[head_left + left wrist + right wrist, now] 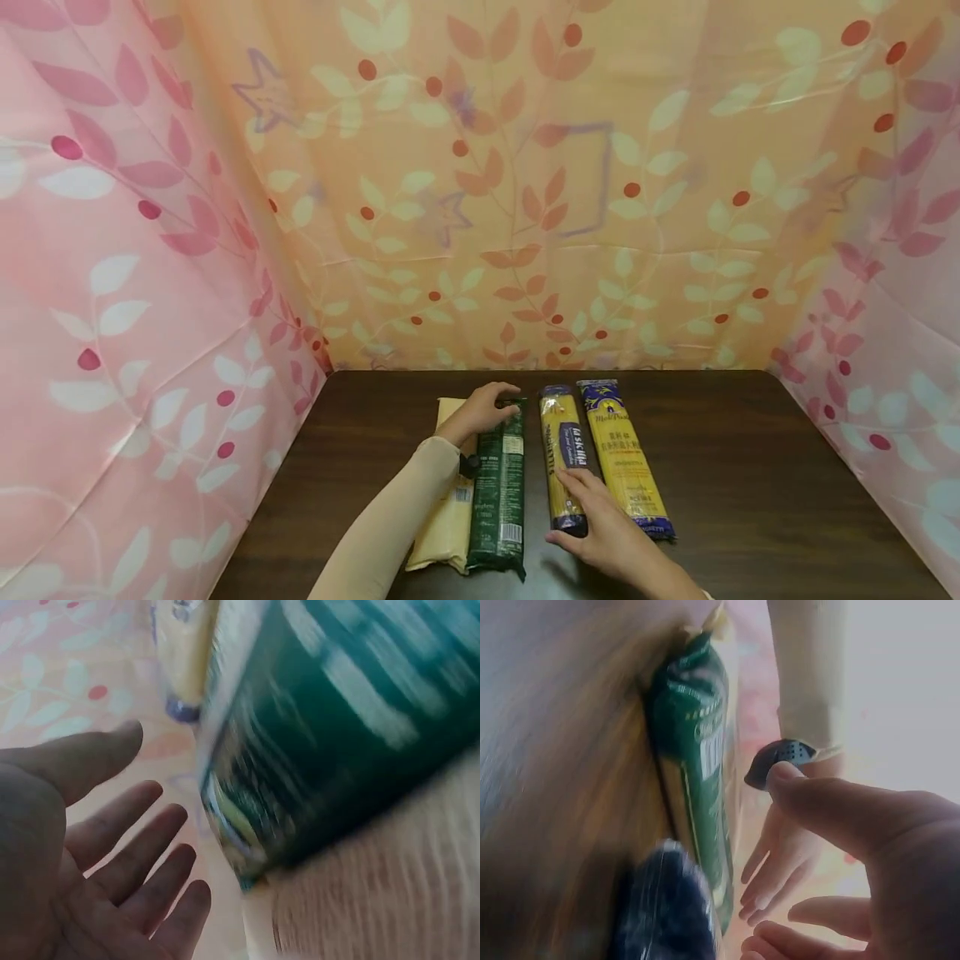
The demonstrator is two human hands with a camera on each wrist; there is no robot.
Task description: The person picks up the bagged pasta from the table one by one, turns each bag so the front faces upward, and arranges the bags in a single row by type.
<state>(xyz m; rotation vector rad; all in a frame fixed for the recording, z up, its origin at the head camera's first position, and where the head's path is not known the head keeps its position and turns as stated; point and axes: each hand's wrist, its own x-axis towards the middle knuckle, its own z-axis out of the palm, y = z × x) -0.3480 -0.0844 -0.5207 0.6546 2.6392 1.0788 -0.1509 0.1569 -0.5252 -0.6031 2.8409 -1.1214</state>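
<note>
A green packet of spaghetti [498,492] lies lengthwise on the dark table, against a pale yellow packet [441,533] on its left. Over the green packet's far end hovers my left hand [483,412]. In the left wrist view its fingers [142,862] are spread and slightly bent, apart from the blurred green packet [337,712]. My right hand [607,533] is at the near end of a yellow spaghetti packet [562,433] with a dark blue label, thumb and fingers apart. Whether its fingertips touch that packet I cannot tell.
Right of the blue-labelled packet, another yellow pasta packet [626,467] with blue ends lies slightly slanted. Brown table surface [750,483] extends on the right. Patterned cloth [525,208] hangs behind the table and along both sides. A dark device [780,759] sits on the left wrist.
</note>
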